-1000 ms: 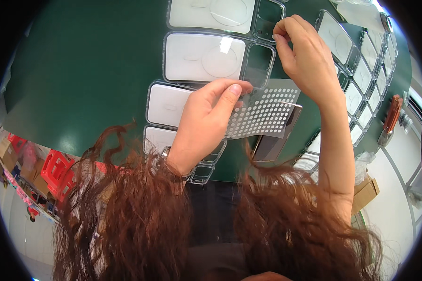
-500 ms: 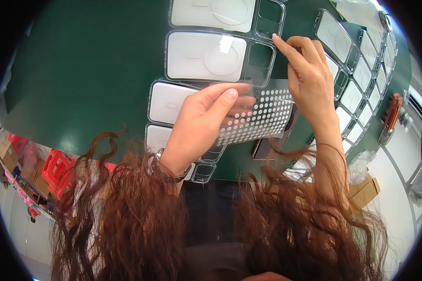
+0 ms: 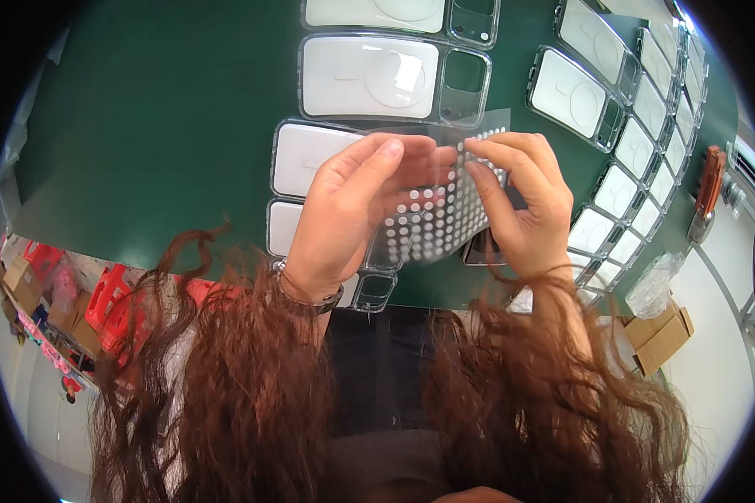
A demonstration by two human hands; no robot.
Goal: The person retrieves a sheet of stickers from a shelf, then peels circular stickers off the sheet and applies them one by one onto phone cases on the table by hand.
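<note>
1. Centrally, the left hand (image 3: pixel 344 197) holds a clear plastic sheet (image 3: pixel 439 214) with round white dots (image 3: pixel 428 194), seemingly steadying it.
2. The right hand (image 3: pixel 524 189) is narrowed at the dots, its grip unclear.
3. Clear-rimmed white phone cases (image 3: pixel 369 80) lie upper centre, probably for easy reach.

There are 2 hands (image 3: pixel 331 218) (image 3: pixel 528 201); 1 dotted sheet (image 3: pixel 432 226); over 10 phone cases (image 3: pixel 369 80).

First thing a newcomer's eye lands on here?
Probably the clear sheet of white dots at centre, held by the left hand, with the right hand at its upper right part. Next, the clear cases with white panels lined up at upper centre and crowding the right side of the green table. Wavy hair hangs across the lower part.
</note>
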